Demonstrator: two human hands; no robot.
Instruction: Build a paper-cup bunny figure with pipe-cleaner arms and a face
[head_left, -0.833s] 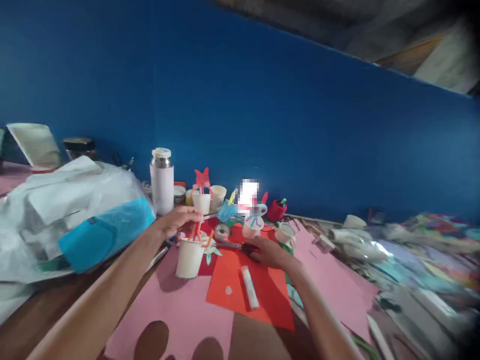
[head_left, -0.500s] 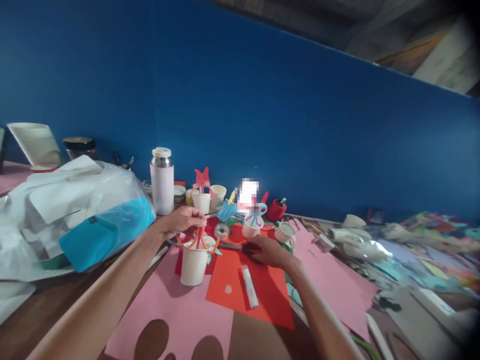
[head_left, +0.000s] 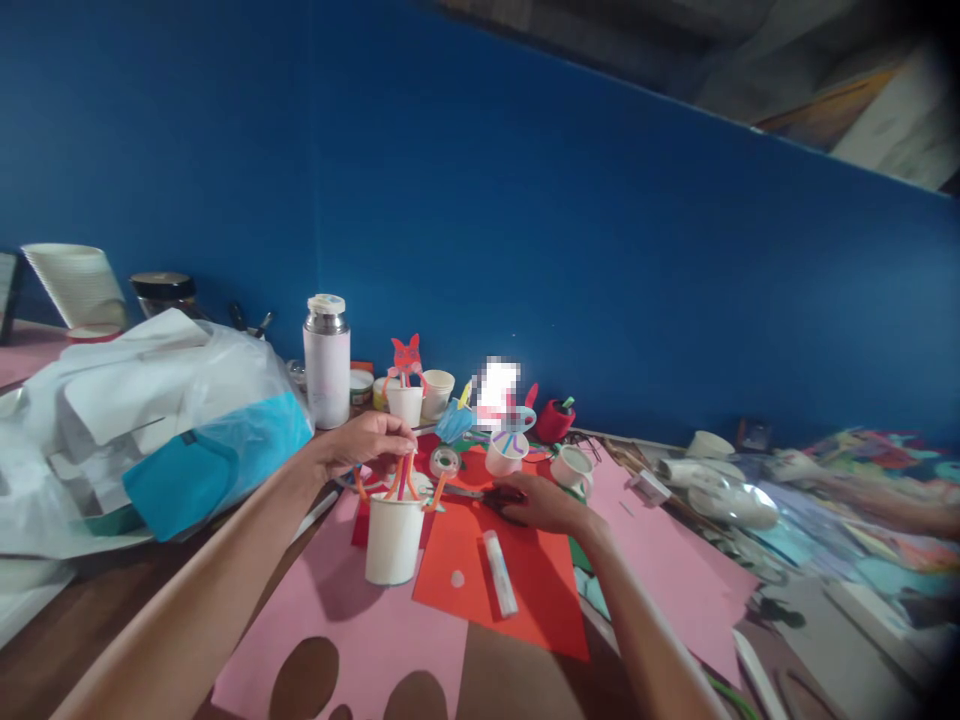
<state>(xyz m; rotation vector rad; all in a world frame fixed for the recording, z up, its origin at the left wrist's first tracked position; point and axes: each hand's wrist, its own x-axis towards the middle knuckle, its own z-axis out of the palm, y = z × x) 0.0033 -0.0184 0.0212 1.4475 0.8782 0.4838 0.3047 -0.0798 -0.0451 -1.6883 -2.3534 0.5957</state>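
My left hand (head_left: 373, 443) pinches the upper ends of orange and purple strips (head_left: 406, 478) that rise from a white paper cup (head_left: 394, 540). The cup hangs upright over the pink paper (head_left: 345, 630), its shadow beside it. Orange strips stick out at both sides of its rim. On the red paper (head_left: 517, 560), my right hand (head_left: 531, 502) has its fingers around the dark handles of scissors (head_left: 504, 497), whose blades point left. A glue stick (head_left: 500, 573) lies just in front of that hand. A tape roll (head_left: 445, 462) is between the hands.
Behind stand a white flask (head_left: 328, 365), a cup with a red paper figure (head_left: 406, 370) and a white mug (head_left: 571, 470). A plastic bag (head_left: 157, 420) of paper is at left. Paper scraps cover the right side, where another person's arm (head_left: 885, 500) reaches in.
The cup under my left hand has shifted slightly right and down, and hangs straighter. My right hand stays at the scissors. Another person's arm has come in at right.
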